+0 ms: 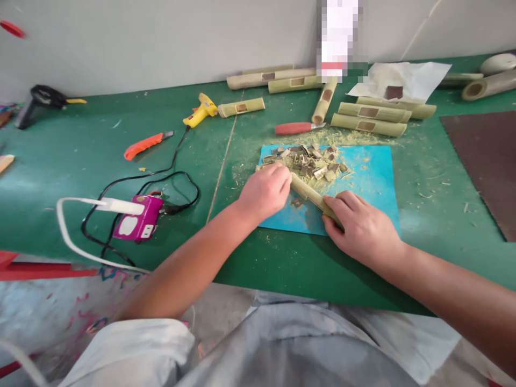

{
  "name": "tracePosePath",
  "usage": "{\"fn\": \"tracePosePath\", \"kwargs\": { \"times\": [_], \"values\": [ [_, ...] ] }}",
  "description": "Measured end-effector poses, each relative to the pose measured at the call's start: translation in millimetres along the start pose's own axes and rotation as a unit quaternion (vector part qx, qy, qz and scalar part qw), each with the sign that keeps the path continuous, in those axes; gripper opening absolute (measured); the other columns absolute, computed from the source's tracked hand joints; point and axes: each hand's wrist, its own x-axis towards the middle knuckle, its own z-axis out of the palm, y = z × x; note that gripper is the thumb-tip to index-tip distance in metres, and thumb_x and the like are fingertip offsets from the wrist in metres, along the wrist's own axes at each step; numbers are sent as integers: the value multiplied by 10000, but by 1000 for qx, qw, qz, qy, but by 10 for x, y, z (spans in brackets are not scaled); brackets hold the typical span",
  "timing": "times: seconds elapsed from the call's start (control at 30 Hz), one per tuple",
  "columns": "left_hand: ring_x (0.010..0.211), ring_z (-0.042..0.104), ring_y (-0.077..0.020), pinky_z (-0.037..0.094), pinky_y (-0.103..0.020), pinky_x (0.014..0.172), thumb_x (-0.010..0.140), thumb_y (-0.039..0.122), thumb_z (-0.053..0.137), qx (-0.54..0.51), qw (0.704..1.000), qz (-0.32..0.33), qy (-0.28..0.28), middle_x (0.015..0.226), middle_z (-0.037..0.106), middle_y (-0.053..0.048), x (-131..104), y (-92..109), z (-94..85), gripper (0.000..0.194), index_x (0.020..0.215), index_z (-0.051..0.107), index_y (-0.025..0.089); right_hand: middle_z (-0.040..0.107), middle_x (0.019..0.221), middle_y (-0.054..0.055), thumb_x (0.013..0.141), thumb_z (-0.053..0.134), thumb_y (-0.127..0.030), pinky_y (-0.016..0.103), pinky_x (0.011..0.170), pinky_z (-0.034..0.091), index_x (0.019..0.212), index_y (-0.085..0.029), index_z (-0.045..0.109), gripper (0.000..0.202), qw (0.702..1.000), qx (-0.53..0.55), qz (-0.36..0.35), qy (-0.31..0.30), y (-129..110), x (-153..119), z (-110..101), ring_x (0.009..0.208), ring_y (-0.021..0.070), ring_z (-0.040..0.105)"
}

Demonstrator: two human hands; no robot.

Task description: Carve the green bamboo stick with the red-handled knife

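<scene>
Two hands hold a green bamboo stick on a blue mat

The left hand and right hand each grip an end of the short green bamboo stick, lying on the flat blue mat near the green worktop front edge, beside a pile of bamboo chips

A yellow glue gun, an orange utility knife and a red-handled knife are laid on the green table. A purple power strip with black cable is seen near the front edge. Cut bamboo tubes are stacked beside white paper.
</scene>
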Motion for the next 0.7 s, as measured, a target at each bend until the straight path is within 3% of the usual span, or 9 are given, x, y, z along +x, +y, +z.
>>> {"fn": "tracePosePath", "kwargs": {
  "times": [0.1,0.23,0.37,0.47,0.6,0.7],
  "values": [
    [694,538,-154,422,-279,649,1025,193,454,-15,999,35,-19,737,581,-26,-3,49,39,248,795,546,184,692,958,97,955,537,-241,319,615,452,1052,-147,691,204,1000,2,6,5,2,1,-2,788,210,641],
    [697,530,-164,411,-293,658,1027,149,408,-10,1000,5,-1,744,574,-42,4,81,63,273,788,536,175,697,954,89,959,533,-243,314,623,447,1069,-142,699,223,1000,1,10,-1,11,2,-7,791,202,646],
    [732,564,-153,439,-268,679,1025,183,453,-38,998,45,-22,767,604,-27,19,73,48,230,823,561,181,696,966,96,954,538,-256,314,622,432,1067,-147,701,226,1000,6,17,-9,22,1,-8,799,205,639],
    [697,539,-161,428,-284,658,1029,145,412,-31,999,18,3,731,579,-34,31,47,33,270,797,547,172,702,981,89,957,536,-269,308,616,419,1058,-166,702,220,999,21,30,-13,36,-2,-9,792,196,635],
    [734,571,-152,454,-271,680,1043,206,453,-46,998,49,-14,772,617,-34,22,32,38,243,835,573,172,709,963,81,948,560,-270,307,620,429,1061,-169,708,212,999,45,30,-2,63,0,-10,776,194,638],
    [717,561,-158,455,-283,676,1041,168,420,-21,1000,19,5,755,602,-41,8,10,47,270,810,559,170,713,919,82,952,574,-279,328,652,444,1034,-163,717,202,999,39,21,21,88,2,-2,783,213,632]
  ]
}}
